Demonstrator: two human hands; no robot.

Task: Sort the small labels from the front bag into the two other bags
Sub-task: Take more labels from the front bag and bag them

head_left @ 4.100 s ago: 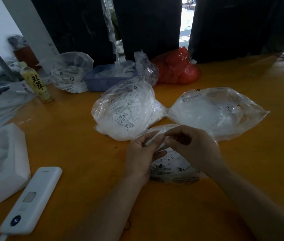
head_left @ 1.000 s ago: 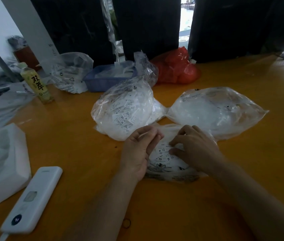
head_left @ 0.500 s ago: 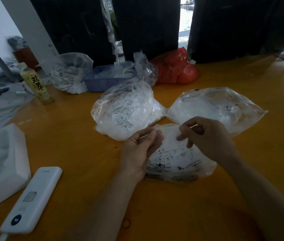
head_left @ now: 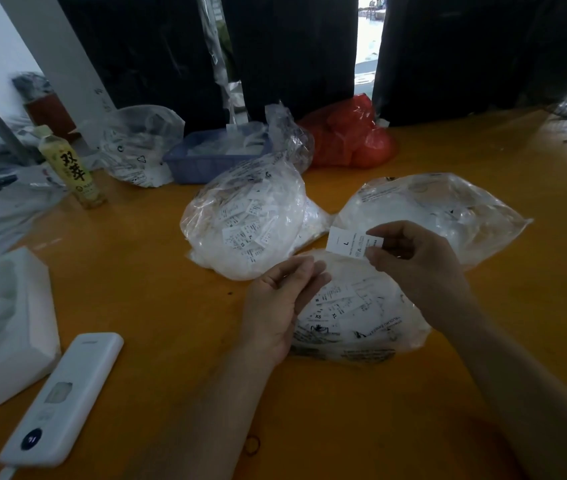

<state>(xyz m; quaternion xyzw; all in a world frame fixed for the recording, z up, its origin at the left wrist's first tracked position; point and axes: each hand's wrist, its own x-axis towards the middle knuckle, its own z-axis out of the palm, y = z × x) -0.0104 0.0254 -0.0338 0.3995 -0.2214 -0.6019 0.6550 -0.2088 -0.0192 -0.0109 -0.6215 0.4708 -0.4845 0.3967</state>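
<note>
Right hand (head_left: 413, 261) pinches a white size label (head_left: 349, 243) marked L, lifted above the front bag (head_left: 361, 317) on the orange surface (head_left: 136, 271). Left hand (head_left: 280, 303) rests at that bag's 9 o'clock edge, fingers loosely curled, holding nothing visible. Two fuller bags lie beyond, at 11 o'clock (head_left: 247, 220) and 1 o'clock (head_left: 448, 209).

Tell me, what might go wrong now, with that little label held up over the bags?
The right hand pinches the L label only by one end, in the air, so it could slip and fall back onto the front bag, mixing in again. The two far bags, the left bag and the right bag, lie close together and look alike, so it could land in the wrong one. The left hand rests on the front bag; a nudge might spill labels.
</note>
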